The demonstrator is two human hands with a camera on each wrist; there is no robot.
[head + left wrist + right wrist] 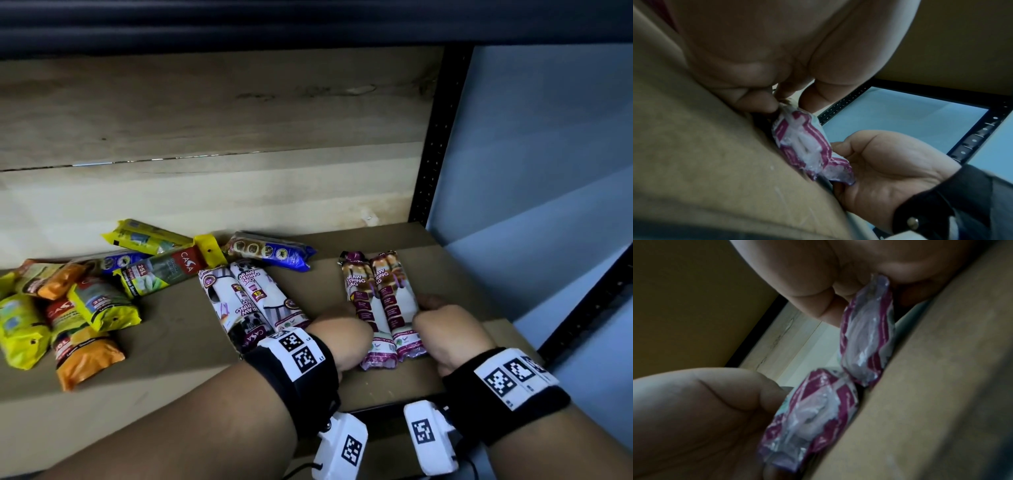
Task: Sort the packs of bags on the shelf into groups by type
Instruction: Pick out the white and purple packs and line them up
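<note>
Two purple-and-white draw string bag packs lie side by side on the brown shelf board (pixel 178 335), right of centre. My left hand (pixel 346 325) grips the left pack (pixel 359 294) from its left side. On the other flank my right hand (pixel 433 317) grips the right pack (pixel 394 291). The left wrist view shows curled fingers (pixel 760 100) on a pack's crimped end (pixel 803 144), with the right hand (pixel 890 164) beyond. In the right wrist view, the right hand's fingers (pixel 818 305) hold one pack (pixel 867 340); the other pack (pixel 813 418) sits against my left hand (pixel 705 410).
Two white draw string packs (pixel 250 301) lie just left of my left wrist. A blue pack (pixel 274 253) sits behind them. Several yellow and orange packs (pixel 82 308) are heaped at the far left. A black perforated upright (pixel 431 147) bounds the shelf on the right.
</note>
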